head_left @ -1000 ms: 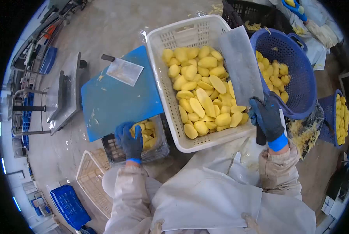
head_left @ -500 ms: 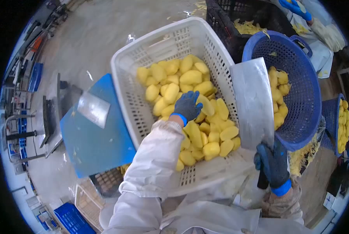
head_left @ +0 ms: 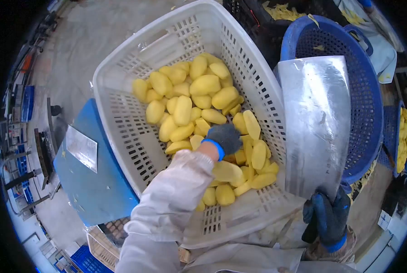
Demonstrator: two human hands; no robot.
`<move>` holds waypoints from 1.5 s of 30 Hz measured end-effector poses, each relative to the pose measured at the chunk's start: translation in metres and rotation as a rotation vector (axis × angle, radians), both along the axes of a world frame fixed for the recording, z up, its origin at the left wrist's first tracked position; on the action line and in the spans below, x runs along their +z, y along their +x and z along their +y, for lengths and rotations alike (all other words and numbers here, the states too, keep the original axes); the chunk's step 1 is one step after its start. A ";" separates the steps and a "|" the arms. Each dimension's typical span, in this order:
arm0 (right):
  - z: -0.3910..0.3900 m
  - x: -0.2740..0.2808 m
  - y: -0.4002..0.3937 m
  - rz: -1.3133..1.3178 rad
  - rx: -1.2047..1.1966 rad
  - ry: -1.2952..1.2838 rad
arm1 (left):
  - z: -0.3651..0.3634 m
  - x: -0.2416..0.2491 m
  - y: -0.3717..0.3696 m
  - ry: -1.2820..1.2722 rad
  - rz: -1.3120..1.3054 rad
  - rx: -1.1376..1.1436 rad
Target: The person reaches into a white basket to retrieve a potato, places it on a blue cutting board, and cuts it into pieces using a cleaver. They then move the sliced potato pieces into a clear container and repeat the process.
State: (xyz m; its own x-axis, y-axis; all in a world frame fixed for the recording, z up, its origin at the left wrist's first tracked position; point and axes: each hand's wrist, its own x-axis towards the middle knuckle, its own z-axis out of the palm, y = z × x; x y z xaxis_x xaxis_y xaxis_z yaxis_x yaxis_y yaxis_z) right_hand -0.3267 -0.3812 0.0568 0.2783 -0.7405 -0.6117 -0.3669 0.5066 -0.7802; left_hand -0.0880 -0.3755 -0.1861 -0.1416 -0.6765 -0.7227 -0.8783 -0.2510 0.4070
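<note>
A white plastic basket (head_left: pixel 121 118) holds a heap of peeled yellow potatoes (head_left: pixel 204 85), some of them cut with flat faces. Down among the potatoes is my left hand (head_left: pixel 225 138), in a dark blue glove; its fingers are mostly hidden, so I cannot see whether it grips one. A cut potato (head_left: pixel 227 172) lies just below my left wrist. On the right, my right hand (head_left: pixel 328 216), gloved too, is closed round the handle of a wide cleaver (head_left: pixel 316 123). The blade points up and away, over the basket's right rim and in front of a blue basket.
A blue board (head_left: pixel 94 191) with a metal blade-like sheet (head_left: pixel 81 148) on it stands left of the white basket. The round blue basket (head_left: pixel 365 104) is at the right, with a black crate (head_left: pixel 276 34) of peelings behind it. Further right, another blue basket holds potatoes (head_left: pixel 403 139).
My left hand has gone from spread fingers atop the potatoes to reaching down among them, and potatoes there have shifted. The cleaver appears larger and turned flatter to view. The whole view has shifted.
</note>
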 end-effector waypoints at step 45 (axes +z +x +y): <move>0.267 -0.009 0.217 -0.106 1.026 -0.994 | 0.407 0.109 0.174 -1.081 0.026 1.595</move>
State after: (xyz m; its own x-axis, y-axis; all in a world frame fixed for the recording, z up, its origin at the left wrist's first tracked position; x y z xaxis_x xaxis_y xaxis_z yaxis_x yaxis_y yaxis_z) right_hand -0.1094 -0.1138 0.0474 0.9535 -0.2880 0.0890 -0.1482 -0.7051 -0.6935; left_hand 0.0863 0.0317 -0.0775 0.9644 -0.2635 0.0205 -0.1193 -0.3646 0.9235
